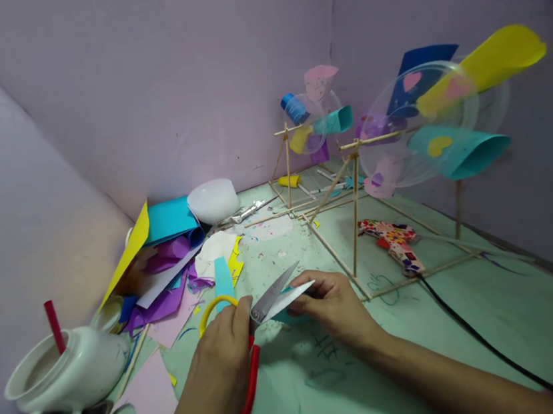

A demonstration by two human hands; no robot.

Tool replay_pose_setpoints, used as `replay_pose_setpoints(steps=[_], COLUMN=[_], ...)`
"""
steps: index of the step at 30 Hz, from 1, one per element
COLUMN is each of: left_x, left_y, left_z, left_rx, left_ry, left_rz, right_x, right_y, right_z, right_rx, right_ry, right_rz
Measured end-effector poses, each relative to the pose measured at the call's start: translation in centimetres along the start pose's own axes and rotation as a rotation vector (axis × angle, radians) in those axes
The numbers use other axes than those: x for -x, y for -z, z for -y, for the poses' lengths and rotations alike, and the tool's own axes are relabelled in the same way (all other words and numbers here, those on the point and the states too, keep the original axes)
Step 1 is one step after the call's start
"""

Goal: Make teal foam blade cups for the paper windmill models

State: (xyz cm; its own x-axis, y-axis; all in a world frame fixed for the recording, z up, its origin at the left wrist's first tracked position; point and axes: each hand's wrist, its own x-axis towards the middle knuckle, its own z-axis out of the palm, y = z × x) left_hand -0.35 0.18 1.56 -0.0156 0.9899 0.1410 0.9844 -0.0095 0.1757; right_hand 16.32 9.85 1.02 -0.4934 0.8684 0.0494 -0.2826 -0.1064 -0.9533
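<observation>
My left hand is closed around scissors with one yellow and one red handle loop. Their blades are parted and point up and to the right. My right hand pinches a small piece of paper, pale on its upper face with teal showing beneath. This paper lies at the scissor blades; whether they touch it I cannot tell. Just beyond my left hand is a light blue paper strip, beside yellow paper scraps.
Two stick-framed wheels with clear discs and coloured paper blades, a nearer one and a farther one, stand right. A flowered glue gun trails a black cable. Left are a white teapot, coloured papers and a white bowl.
</observation>
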Motion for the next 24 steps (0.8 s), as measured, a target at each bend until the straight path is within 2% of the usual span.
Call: replay_pose_setpoints(steps=[12, 18, 21, 23, 24], left_x=[-0.1, 0.1, 0.2, 0.1, 0.1], left_y=[1.0, 0.5, 0.3, 0.5, 0.8], left_z=[-0.3, 0.1, 0.3, 1.0, 1.5], left_rx=[0.011, 0.061, 0.153, 0.187, 0.17], left_ry=[-0.033, -0.109, -0.14, -0.12, -0.065], left_rz=[0.04, -0.019, -0.037, -0.095, -0.134], right_x=[0.0, 0.0, -0.2, -0.4, -0.5], right_y=[0.2, 0.1, 0.2, 0.3, 0.4], right_z=[-0.3, -0.2, -0.2, -0.2, -0.1], right_rx=[-0.027, -0.04, -0.04, -0.085, -0.121], right_ry=[0.009, -0.01, -0.075, -0.145, -0.177], right_rz=[0.029, 0.022, -0.02, -0.062, -0.078])
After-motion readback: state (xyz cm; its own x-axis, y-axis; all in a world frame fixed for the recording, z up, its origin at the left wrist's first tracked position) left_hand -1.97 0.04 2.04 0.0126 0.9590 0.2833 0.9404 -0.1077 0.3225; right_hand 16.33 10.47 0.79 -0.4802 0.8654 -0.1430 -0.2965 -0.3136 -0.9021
